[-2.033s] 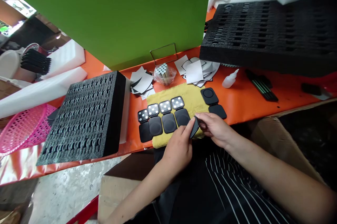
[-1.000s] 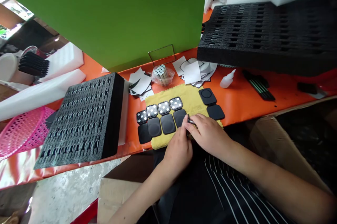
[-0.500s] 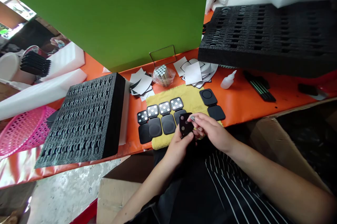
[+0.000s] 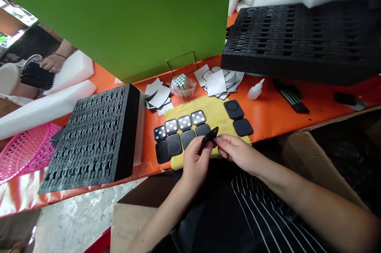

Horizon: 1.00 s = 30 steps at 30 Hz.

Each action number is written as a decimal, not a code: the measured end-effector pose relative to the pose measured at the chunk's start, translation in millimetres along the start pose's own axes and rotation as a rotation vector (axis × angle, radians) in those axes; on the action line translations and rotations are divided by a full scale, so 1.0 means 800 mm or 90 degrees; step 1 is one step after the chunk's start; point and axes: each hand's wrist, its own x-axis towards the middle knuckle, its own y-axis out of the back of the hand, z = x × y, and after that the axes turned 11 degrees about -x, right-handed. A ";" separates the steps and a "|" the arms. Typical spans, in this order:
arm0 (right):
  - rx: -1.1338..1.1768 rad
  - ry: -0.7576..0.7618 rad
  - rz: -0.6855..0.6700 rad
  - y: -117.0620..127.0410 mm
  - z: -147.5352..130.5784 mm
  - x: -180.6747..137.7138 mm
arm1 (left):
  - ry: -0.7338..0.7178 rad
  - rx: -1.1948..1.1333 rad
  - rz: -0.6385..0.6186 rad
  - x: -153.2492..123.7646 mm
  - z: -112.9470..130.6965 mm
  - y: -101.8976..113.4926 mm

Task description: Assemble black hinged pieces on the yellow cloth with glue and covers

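My left hand (image 4: 195, 158) is closed around the edges of a black square pad (image 4: 209, 137), held tilted nearly edge-on above the cloth. Close against the pad's right side, my right hand (image 4: 235, 150) is pinched; what sits between its fingertips is too hidden to name. Under both hands spreads a yellow cloth (image 4: 212, 106). Along it lies a row of opened hinged pads, their upper halves dotted with silver discs, such as this dotted half (image 4: 184, 122), and their lower halves plain black (image 4: 174, 144). Another opened black pad (image 4: 233, 109) with a ring mark lies at the cloth's right.
On the orange tabletop (image 4: 264, 122) are a slotted foam block (image 4: 86, 138), a bagged bundle of silver rods (image 4: 183, 85), paper cards (image 4: 216, 83), a white dropper bottle (image 4: 255, 90) and another foam block (image 4: 291, 66). A green panel (image 4: 133, 19) stands behind. Another person's hand (image 4: 53, 62) touches black pieces.
The pad in my left hand has turned from showing its dotted face to nearly edge-on. My right fingertips have moved down against its side. At far left, the other person's hand has reached the black pieces.
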 end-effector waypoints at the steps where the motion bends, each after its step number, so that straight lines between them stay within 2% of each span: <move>1: 0.058 -0.029 -0.017 0.001 0.000 -0.001 | -0.051 0.039 -0.023 -0.002 0.002 -0.001; 5: 0.310 -0.154 -0.123 0.010 -0.006 -0.009 | -0.188 0.110 -0.079 -0.009 0.005 0.000; 9: 0.509 -0.256 -0.198 0.024 -0.010 -0.016 | -0.198 0.120 -0.133 -0.010 0.005 0.000; 11: 0.557 -0.273 -0.183 0.027 -0.010 -0.017 | -0.193 0.114 -0.155 -0.009 0.006 -0.003; 13: 0.567 -0.270 -0.129 0.027 -0.010 -0.017 | -0.194 0.099 -0.164 -0.009 0.007 -0.009; 17: 0.503 -0.214 -0.005 0.031 -0.006 -0.015 | -0.145 0.052 -0.159 0.000 0.003 -0.025; 20: 0.296 -0.089 0.117 0.051 0.004 -0.009 | -0.040 -0.006 -0.053 0.027 -0.012 -0.035; 22: 0.025 -0.010 0.241 0.071 0.014 -0.005 | 0.008 -0.078 0.040 0.057 -0.028 -0.040; 24: -0.308 0.026 0.309 0.091 0.027 -0.003 | 0.036 -0.137 0.067 0.090 -0.047 -0.043; 27: -0.695 0.007 0.274 0.111 0.045 0.000 | 0.101 -0.109 0.051 0.125 -0.067 -0.046; 30: -0.851 -0.046 0.240 0.114 0.055 0.006 | 0.069 0.017 0.040 0.126 -0.072 -0.046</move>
